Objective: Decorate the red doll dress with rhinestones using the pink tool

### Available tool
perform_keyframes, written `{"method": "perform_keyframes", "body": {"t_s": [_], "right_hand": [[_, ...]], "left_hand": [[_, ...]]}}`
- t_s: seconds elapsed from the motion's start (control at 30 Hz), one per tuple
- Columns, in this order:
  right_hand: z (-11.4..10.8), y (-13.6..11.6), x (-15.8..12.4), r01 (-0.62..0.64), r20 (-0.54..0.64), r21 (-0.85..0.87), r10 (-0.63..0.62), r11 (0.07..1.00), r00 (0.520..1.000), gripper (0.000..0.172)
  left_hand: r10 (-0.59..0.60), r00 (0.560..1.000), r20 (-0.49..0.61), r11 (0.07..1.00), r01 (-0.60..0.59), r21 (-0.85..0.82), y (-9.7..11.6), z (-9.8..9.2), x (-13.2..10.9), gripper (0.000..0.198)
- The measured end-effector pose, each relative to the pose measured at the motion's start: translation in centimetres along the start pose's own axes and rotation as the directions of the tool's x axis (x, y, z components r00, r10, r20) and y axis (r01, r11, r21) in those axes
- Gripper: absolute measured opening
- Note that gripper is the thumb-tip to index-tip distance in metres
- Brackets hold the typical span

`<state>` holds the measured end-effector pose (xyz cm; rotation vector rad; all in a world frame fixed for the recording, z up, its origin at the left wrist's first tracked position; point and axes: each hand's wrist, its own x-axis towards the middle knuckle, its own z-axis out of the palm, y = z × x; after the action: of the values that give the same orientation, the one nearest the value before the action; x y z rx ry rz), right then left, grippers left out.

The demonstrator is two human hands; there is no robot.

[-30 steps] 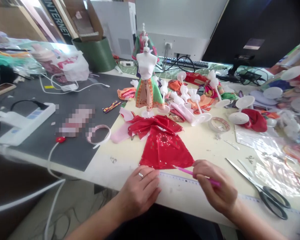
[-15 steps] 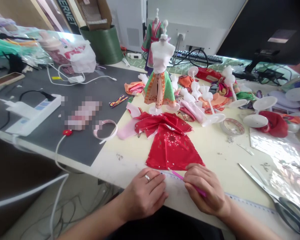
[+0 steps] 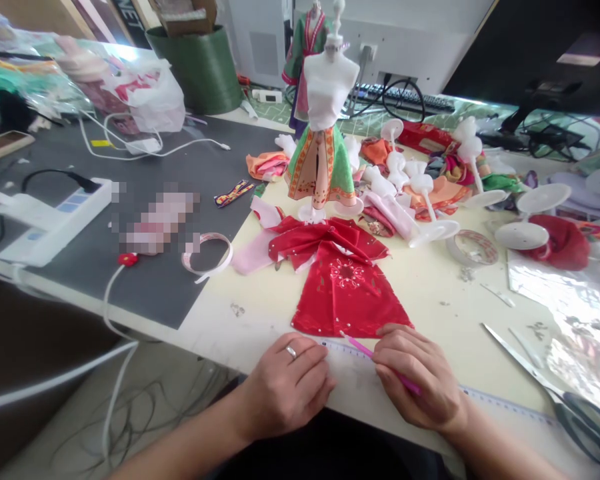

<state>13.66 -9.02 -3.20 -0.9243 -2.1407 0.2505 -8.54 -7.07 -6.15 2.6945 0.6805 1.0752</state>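
A small red doll dress (image 3: 350,293) lies flat on the pale tabletop, with a white flower pattern on its skirt and small pale beads along the hem. In my right hand (image 3: 417,377) is a slim pink pen (image 3: 363,347), its pale tip at the hem. The fingertips of that hand rest by the dress's lower right corner. My left hand (image 3: 293,380), wearing a ring, lies near the table edge with its fingers curled; whatever they may hold is hidden. A clear ruler (image 3: 505,404) runs along the front edge, partly beneath my right hand.
Behind the dress stands a white doll mannequin (image 3: 330,87) in a green and orange skirt. Scissors (image 3: 545,383) lie at the right. A tape roll (image 3: 473,248), several white stands and fabric pieces crowd the back right. A power strip (image 3: 60,223) sits at the left.
The view has shifted slightly. The pen's tip has moved a little to the right along the hem. My left hand keeps its curled pose, and the dress stays in place.
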Motion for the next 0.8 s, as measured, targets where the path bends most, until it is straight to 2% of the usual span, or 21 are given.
{"method": "perform_keyframes", "body": {"t_s": [0.13,0.2,0.4,0.8], "right_hand": [[0.03,-0.07,0.09,-0.001,0.003,0.004,0.001,1.000,1.000,0.016],[0.06,-0.08,0.10,0.001,0.006,0.008,-0.001,1.000,1.000,0.016],[0.30,0.09,-0.22,-0.008,0.028,0.019,0.008,1.000,1.000,0.016],[0.31,0.23,-0.21,-0.023,0.057,0.018,0.022,1.000,0.998,0.016]], "left_hand": [[-0.129,0.990,-0.061,0.992,0.130,0.002,-0.03,0.04,-0.05,0.003],[-0.134,0.990,-0.054,0.991,0.134,0.004,-0.02,0.05,-0.01,0.003],[-0.026,0.997,0.075,0.999,0.025,0.020,0.05,-0.06,0.27,0.006],[-0.083,0.959,0.270,0.996,0.075,0.038,0.14,0.02,0.81,0.018]]}}
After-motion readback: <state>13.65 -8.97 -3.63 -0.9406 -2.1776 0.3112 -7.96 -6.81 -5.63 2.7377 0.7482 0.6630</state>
